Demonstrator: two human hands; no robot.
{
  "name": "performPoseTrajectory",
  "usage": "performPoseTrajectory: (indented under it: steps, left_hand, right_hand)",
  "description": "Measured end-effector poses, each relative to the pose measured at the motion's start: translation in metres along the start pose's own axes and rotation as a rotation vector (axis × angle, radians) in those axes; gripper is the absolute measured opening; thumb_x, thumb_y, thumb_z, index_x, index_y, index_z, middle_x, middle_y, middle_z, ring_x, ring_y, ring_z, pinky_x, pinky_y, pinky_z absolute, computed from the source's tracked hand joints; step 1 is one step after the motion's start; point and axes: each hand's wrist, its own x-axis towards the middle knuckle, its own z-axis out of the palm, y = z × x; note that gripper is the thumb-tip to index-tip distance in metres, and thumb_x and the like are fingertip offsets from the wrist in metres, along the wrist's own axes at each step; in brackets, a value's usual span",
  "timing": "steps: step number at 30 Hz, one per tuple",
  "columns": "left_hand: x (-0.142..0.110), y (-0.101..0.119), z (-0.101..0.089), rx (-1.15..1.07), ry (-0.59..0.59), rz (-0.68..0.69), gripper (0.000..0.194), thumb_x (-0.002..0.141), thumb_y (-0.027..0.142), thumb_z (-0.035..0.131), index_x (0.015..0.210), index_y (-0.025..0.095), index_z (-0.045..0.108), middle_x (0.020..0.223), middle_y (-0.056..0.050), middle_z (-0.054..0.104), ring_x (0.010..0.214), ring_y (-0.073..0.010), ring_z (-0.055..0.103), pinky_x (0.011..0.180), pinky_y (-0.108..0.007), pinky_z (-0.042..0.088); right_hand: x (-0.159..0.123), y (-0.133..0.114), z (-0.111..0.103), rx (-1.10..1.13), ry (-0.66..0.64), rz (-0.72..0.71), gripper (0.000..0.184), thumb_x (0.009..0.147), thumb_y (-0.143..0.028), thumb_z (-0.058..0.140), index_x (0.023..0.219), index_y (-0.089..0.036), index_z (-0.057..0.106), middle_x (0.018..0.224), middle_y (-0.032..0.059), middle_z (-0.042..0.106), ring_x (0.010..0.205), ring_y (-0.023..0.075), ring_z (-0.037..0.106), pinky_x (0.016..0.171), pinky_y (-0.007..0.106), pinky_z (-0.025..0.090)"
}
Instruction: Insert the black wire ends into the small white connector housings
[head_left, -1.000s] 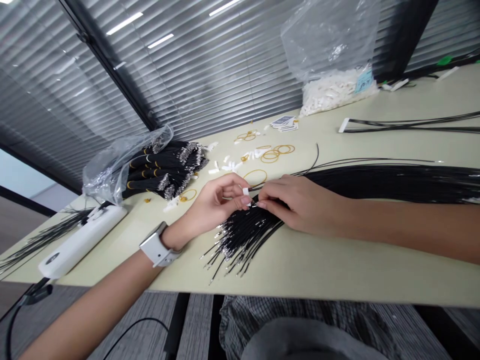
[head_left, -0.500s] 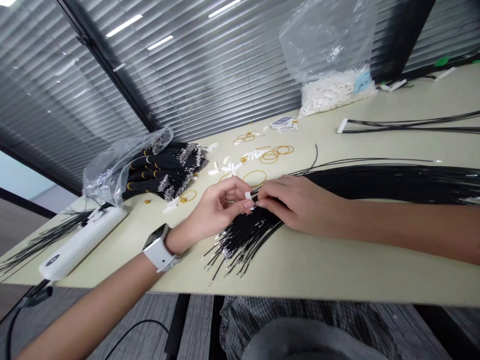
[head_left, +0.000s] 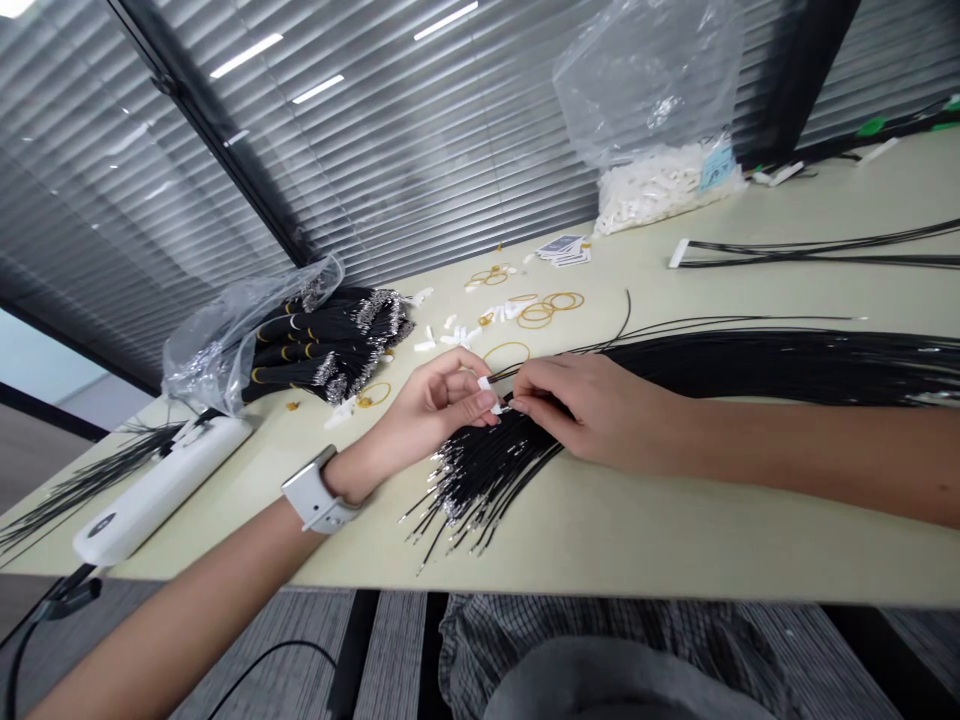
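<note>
My left hand (head_left: 435, 415) pinches a small white plastic connector housing (head_left: 486, 384) between thumb and fingertips. A second white bit (head_left: 496, 408) shows just beside the fingertips. My right hand (head_left: 577, 410) comes in from the right, its fingertips almost touching my left hand and pinching the ends of thin black wires. Those wires belong to a fanned bundle of black wires with crimped metal ends (head_left: 480, 480), lying on the table under both hands. Its long run (head_left: 750, 365) stretches away to the right.
A clear bag of white connector housings (head_left: 660, 190) stands at the back. Nearby lie loose housings (head_left: 457, 335) and gold rubber bands (head_left: 540, 312). Bagged black wire bundles (head_left: 322, 345) and a white power strip (head_left: 161, 490) sit left. Wires with a white connector (head_left: 810, 250) lie back right.
The whole view has shifted slightly. My hands stay pinched together at the white housing, with only small finger movement.
</note>
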Motion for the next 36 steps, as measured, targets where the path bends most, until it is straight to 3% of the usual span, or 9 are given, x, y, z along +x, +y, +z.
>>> performPoseTrajectory:
  steps: [9, 15, 27, 36]
  left_hand:
    - [0.001, -0.001, -0.001, -0.042, -0.004, -0.020, 0.019, 0.078, 0.019, 0.062, 0.089, 0.016, 0.047, 0.069, 0.002, 0.058, 0.064, -0.0067, 0.059, 0.062, -0.017, 0.049]
    - [0.000, 0.001, 0.003, 0.073, 0.002, 0.036, 0.019, 0.078, 0.019, 0.061, 0.088, 0.015, 0.046, 0.072, 0.000, 0.056, 0.065, -0.0078, 0.056, 0.062, -0.020, 0.048]
    - [-0.003, 0.005, 0.016, 0.248, 0.106, 0.133, 0.014, 0.080, 0.019, 0.057, 0.085, 0.013, 0.045, 0.071, 0.000, 0.051, 0.065, -0.0083, 0.051, 0.061, -0.021, 0.043]
    - [0.000, 0.005, 0.011, 0.242, 0.088, 0.157, 0.017, 0.079, 0.020, 0.060, 0.087, 0.014, 0.046, 0.078, -0.001, 0.048, 0.071, -0.0089, 0.047, 0.064, -0.021, 0.041]
  right_hand:
    - [0.001, 0.000, -0.003, 0.019, -0.012, -0.031, 0.015, 0.087, -0.022, 0.042, 0.077, -0.014, 0.049, 0.073, 0.0018, 0.055, 0.066, 0.0108, 0.047, 0.063, 0.025, 0.033]
    - [0.000, 0.001, -0.001, -0.008, -0.012, -0.037, 0.015, 0.088, -0.022, 0.043, 0.078, -0.014, 0.051, 0.074, 0.0023, 0.056, 0.068, 0.0120, 0.048, 0.065, 0.026, 0.034]
    - [0.002, -0.011, -0.002, -0.043, -0.060, 0.180, 0.017, 0.087, -0.025, 0.043, 0.078, -0.015, 0.052, 0.070, 0.0015, 0.057, 0.063, 0.0122, 0.049, 0.059, 0.026, 0.029]
    - [0.000, -0.004, -0.005, 0.035, -0.012, 0.159, 0.012, 0.084, -0.024, 0.046, 0.078, -0.015, 0.051, 0.071, 0.0000, 0.056, 0.064, 0.0102, 0.047, 0.061, 0.024, 0.031]
